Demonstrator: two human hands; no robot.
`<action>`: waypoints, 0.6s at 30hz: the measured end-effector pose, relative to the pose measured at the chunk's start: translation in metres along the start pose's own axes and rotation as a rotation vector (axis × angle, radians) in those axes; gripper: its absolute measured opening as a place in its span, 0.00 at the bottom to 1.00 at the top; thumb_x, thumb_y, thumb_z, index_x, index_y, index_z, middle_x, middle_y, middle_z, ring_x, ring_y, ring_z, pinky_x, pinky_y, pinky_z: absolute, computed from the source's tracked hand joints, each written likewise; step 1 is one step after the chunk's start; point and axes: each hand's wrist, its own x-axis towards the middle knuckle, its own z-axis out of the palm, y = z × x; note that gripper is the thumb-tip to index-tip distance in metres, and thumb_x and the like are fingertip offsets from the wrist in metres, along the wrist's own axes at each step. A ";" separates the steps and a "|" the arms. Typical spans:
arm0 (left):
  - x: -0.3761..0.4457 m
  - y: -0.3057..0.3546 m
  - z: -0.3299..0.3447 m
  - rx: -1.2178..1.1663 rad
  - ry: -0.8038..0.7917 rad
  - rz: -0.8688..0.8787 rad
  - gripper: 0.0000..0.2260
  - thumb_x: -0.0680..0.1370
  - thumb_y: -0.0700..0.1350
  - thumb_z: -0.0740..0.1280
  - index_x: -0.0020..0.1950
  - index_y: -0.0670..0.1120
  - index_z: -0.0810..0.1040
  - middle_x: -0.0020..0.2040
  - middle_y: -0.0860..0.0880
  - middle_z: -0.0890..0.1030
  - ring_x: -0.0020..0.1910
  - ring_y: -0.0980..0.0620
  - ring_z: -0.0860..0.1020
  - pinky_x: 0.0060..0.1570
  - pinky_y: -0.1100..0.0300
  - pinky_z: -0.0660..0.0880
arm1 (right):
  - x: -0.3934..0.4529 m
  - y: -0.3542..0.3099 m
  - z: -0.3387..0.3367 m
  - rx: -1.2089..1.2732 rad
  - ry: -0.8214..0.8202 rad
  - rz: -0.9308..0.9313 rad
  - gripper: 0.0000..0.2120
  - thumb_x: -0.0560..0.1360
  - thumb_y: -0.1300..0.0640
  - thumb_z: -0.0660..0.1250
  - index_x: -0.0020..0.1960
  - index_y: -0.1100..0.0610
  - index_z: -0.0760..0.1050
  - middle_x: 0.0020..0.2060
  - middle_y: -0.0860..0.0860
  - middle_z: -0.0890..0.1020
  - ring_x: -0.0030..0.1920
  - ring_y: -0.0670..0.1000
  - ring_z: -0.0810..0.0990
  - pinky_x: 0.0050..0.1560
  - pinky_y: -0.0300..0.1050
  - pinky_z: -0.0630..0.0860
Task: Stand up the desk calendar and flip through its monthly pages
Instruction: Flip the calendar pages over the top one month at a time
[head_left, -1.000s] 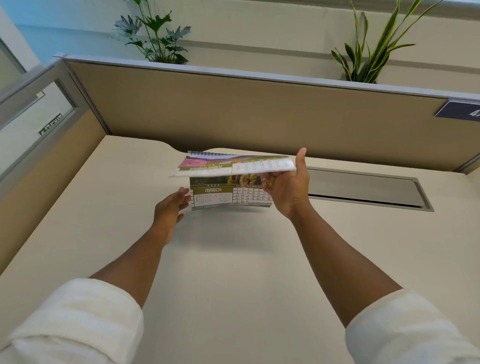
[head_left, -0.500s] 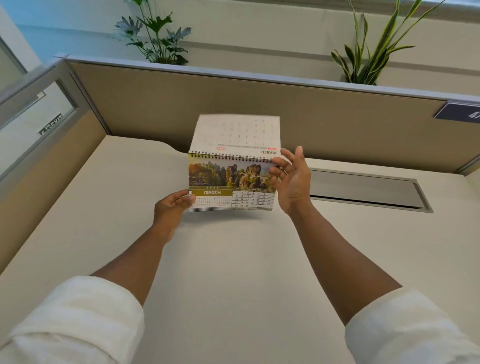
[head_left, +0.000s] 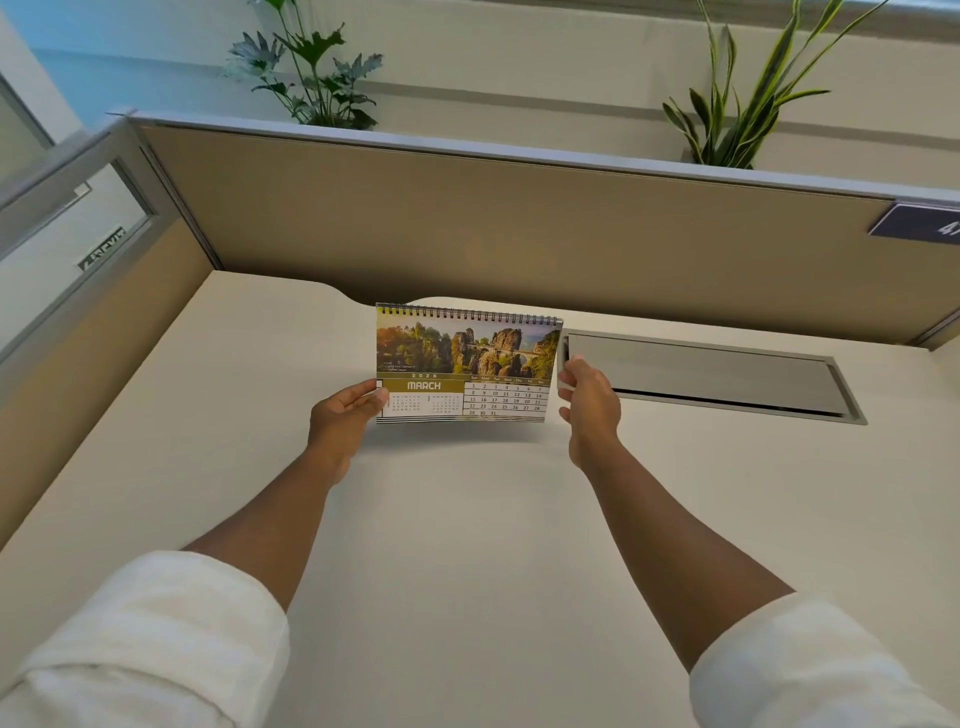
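Observation:
The spiral-bound desk calendar (head_left: 467, 364) stands upright on the cream desk (head_left: 467, 519), showing the MARCH page with a photo of rock cliffs and a bridge. My left hand (head_left: 343, 421) grips its lower left corner, thumb on the front. My right hand (head_left: 589, 400) is at the calendar's right edge, fingers curled and touching or just off the edge; whether it holds the edge is unclear.
A grey metal cable flap (head_left: 706, 374) is set into the desk right of the calendar. A tan partition (head_left: 467, 234) walls off the back and left. Two potted plants (head_left: 311, 67) (head_left: 737, 104) stand behind it.
The previous page went from half lifted, to upright above the spiral, to fully over the back. My right hand let it go and dropped to the calendar's right edge. March now faces me.

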 end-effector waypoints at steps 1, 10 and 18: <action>0.000 0.000 0.000 -0.001 -0.003 -0.003 0.15 0.76 0.44 0.71 0.63 0.47 0.78 0.53 0.50 0.82 0.48 0.55 0.78 0.52 0.59 0.70 | 0.000 0.002 -0.001 -0.013 -0.003 0.012 0.15 0.79 0.45 0.61 0.55 0.55 0.77 0.47 0.47 0.82 0.50 0.49 0.78 0.49 0.47 0.72; -0.001 -0.001 -0.003 0.004 -0.018 -0.016 0.15 0.76 0.45 0.71 0.63 0.48 0.78 0.52 0.50 0.82 0.48 0.56 0.78 0.52 0.60 0.71 | 0.001 0.012 -0.002 -0.039 -0.031 0.049 0.18 0.81 0.43 0.56 0.53 0.55 0.78 0.44 0.46 0.81 0.45 0.46 0.77 0.46 0.45 0.71; -0.001 -0.002 -0.002 0.011 -0.010 -0.004 0.14 0.76 0.45 0.71 0.61 0.50 0.79 0.51 0.51 0.82 0.45 0.61 0.78 0.49 0.62 0.71 | 0.000 0.011 -0.003 -0.070 -0.057 0.041 0.18 0.80 0.41 0.57 0.44 0.53 0.77 0.43 0.49 0.83 0.45 0.49 0.80 0.40 0.43 0.72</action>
